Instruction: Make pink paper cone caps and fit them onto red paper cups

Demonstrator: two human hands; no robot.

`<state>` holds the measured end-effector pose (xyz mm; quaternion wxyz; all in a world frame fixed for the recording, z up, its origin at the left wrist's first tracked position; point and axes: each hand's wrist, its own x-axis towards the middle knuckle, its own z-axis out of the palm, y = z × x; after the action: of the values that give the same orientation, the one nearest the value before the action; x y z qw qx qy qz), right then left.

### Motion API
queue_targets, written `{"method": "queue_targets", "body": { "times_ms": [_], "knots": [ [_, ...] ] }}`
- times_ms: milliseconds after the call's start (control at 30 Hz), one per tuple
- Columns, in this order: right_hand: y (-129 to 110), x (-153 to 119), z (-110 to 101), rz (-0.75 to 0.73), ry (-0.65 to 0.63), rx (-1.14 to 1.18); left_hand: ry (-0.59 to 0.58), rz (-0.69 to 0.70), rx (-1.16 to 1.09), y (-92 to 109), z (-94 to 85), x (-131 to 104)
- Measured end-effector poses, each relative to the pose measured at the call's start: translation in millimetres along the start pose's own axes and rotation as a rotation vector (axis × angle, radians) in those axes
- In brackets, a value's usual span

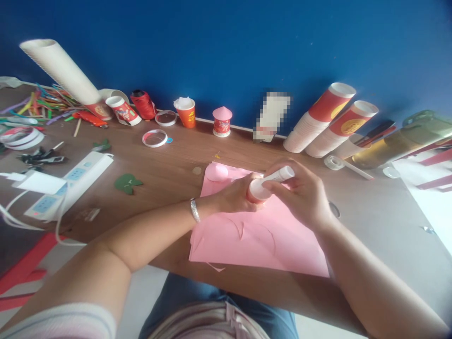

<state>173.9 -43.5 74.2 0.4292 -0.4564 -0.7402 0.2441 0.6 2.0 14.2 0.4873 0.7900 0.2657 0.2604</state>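
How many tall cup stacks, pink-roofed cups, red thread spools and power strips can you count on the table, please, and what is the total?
Tall cup stacks: 3
Pink-roofed cup: 1
Red thread spool: 1
Power strip: 1
Total: 6

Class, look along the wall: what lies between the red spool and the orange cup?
In the head view, one white-rimmed ring lies between the spool and the cup; a second ring lies in front.

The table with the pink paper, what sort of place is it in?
Probably a craft corner, maybe at home or school: there's pink paper, stacked paper cups and a small cup with a pink cone roof.
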Motion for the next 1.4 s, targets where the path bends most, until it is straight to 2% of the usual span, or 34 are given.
{"method": "queue_targets", "body": {
  "times_ms": [100, 200, 267, 433, 700, 767, 867, 933, 1067, 1267, 1400],
  "knots": [
    [2, -8, -5, -0.019, -0.03, -0.064, -0.03, 0.019, -0.107, 3, -0.2, 1],
    [2, -12, -5, -0.085, -0.114, -0.131, -0.022, 0.059, -0.098, 1, -0.9, 1],
    [2, -12, -4, -0.122, -0.125, -0.155, -0.021, 0.074, -0.072, -1, -0.7, 0],
    [0, -7, -3, -0.179, -0.129, -0.175, -0.022, 0.031, -0.031, -5, 0.7, 1],
    [-5, -6, 8, -0.183, -0.223, -0.105, -0.045, -0.015, -0.051, -5, -3.8, -4],
    [-5, -5, 9, -0.158, -0.195, -0.061, -0.056, -0.019, -0.045, -5, -3.6, -4],
    [-5, -5, 6, -0.081, -0.025, -0.024, -0.033, 0.011, -0.043, -3, -1.9, -2],
    [-4, -6, 3, -0.081, 0.055, -0.025, -0.012, 0.032, -0.062, -2, -0.7, -1],
    [-2, -11, 0, -0.167, 0.02, -0.082, 0.005, 0.036, -0.057, -1, 0.4, 0],
    [2, -9, 1, -0.177, 0.024, -0.18, -0.008, 0.016, -0.031, 0, -0.1, 1],
    [3, -6, 3, -0.214, -0.026, -0.204, -0.011, 0.003, -0.001, -1, 0.0, 1]
  ]
}}
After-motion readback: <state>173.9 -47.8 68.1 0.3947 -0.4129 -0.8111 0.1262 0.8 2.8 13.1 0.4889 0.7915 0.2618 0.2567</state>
